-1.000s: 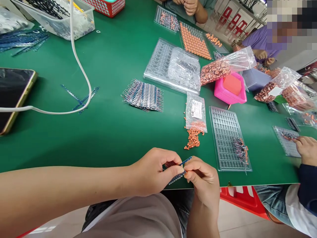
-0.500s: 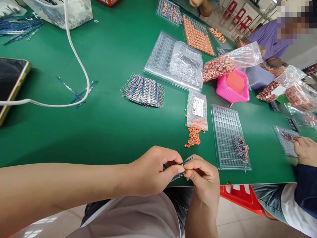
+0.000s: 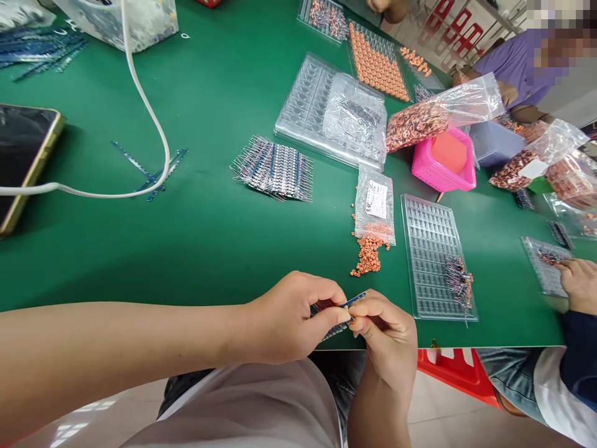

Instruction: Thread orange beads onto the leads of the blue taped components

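Note:
At the table's front edge, my left hand (image 3: pixel 298 320) is closed on a blue-edged strip of small parts (image 3: pixel 336 330), partly hidden behind the fingers. My right hand (image 3: pixel 387 326) pinches at the strip's right end, its fingertips touching those of my left hand. Whether a small ring sits between the right fingertips is too small to tell. Small orange rings (image 3: pixel 368 256) spill from a labelled plastic bag (image 3: pixel 374 205) just beyond my hands. Further left lies a stack of similar strips (image 3: pixel 275 169). A clear ribbed tray (image 3: pixel 433 249) holds a bunch of parts (image 3: pixel 459 280) on the right.
A large clear tray (image 3: pixel 303 106), a pink basket (image 3: pixel 429 168) and a bag of copper-coloured rings (image 3: pixel 415 124) stand farther back. A white cable (image 3: pixel 153 112) crosses the left side near a phone (image 3: pixel 23 149). Another person's hand (image 3: pixel 581 283) works at far right.
The whole view has shifted slightly, so the table's things appear a little farther right. Both hands keep nearly the same pose on the strip.

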{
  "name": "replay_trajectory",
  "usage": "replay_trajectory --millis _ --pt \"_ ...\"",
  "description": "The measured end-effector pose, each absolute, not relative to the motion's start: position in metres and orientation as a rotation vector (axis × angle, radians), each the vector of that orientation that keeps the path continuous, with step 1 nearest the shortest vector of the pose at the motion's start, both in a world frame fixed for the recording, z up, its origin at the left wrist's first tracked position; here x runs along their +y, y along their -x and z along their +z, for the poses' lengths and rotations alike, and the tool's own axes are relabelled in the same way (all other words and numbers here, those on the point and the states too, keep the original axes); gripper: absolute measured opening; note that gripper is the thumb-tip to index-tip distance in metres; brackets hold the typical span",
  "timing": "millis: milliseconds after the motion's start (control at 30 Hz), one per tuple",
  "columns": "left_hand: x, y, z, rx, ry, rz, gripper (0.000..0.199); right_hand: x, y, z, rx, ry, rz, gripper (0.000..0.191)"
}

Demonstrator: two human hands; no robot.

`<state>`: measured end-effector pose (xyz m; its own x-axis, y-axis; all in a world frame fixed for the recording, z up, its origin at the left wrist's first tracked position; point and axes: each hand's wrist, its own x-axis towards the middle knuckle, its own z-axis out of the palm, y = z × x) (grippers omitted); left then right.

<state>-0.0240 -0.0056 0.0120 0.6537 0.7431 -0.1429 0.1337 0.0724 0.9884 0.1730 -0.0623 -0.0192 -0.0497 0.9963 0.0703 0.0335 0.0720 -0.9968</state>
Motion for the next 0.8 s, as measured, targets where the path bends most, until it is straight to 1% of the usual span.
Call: replay_trajectory --millis 167,333,600,800 --pt "-0.0039 0.0193 0.0151 0.849 -1.243 0.520 0.018 -0.0623 -0.1718 -0.0240 -1.250 1.147 1.111 0.012" --pt "-0.0039 0.0167 0.0138 0.880 -1.019 0.547 0.016 -0.0624 -0.1731 -0.0264 -1.214 1.137 1.137 0.012" --pt "-0.0041 0.0193 0.0068 0.895 -1.212 0.538 0.013 -0.0625 -0.1720 -0.0258 -1.225 1.193 1.119 0.007" --pt "-0.0020 0.0193 0.0069 0.859 -1.186 0.541 0.013 -0.0645 -0.1719 -0.0285 -1.165 1.235 1.093 0.005"
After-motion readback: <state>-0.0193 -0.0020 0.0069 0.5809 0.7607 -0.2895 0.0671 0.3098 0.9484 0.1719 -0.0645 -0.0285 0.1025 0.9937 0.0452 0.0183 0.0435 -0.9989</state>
